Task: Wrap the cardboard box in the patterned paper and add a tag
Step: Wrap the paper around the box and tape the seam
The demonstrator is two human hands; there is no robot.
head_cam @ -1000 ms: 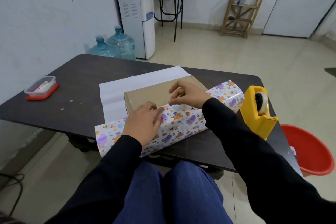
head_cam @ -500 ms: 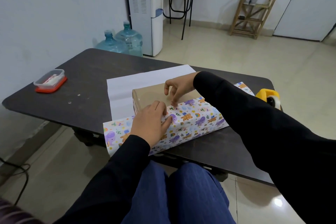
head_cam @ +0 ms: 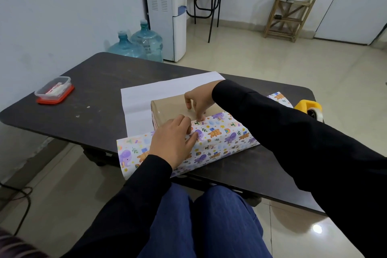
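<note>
We see the cardboard box (head_cam: 169,109) lying on the dark table (head_cam: 94,81), a little left of the middle of the frame, on top of the patterned paper (head_cam: 226,134). The near flap of the paper, printed with purple and orange animals, is folded up over the box's near side and onto its top. The brown top shows beyond the flap's edge. The paper's plain white underside spreads flat on the table behind and to the left of the box.

The left hand (head_cam: 173,144) lies palm down on the folded flap at the box's near left corner. Its grip is wide, with the fingers stretched out and pressing the paper against the box. The right hand (head_cam: 201,98) reaches in from the right of the frame, over the top of the box. Its fingers are arched and its fingertips (head_cam: 202,118) come down at the flap's edge. We cannot tell whether this grip pinches the edge or only presses it onto the cardboard.

At the right edge of the table, partly hidden behind the right sleeve, stands a yellow tape dispenser (head_cam: 308,108). At the left end sits a clear plastic tub (head_cam: 54,90) on a red lid. In the upper part of the frame are two blue water bottles (head_cam: 146,40), a white water dispenser (head_cam: 167,6) and a wooden rack (head_cam: 290,12).
</note>
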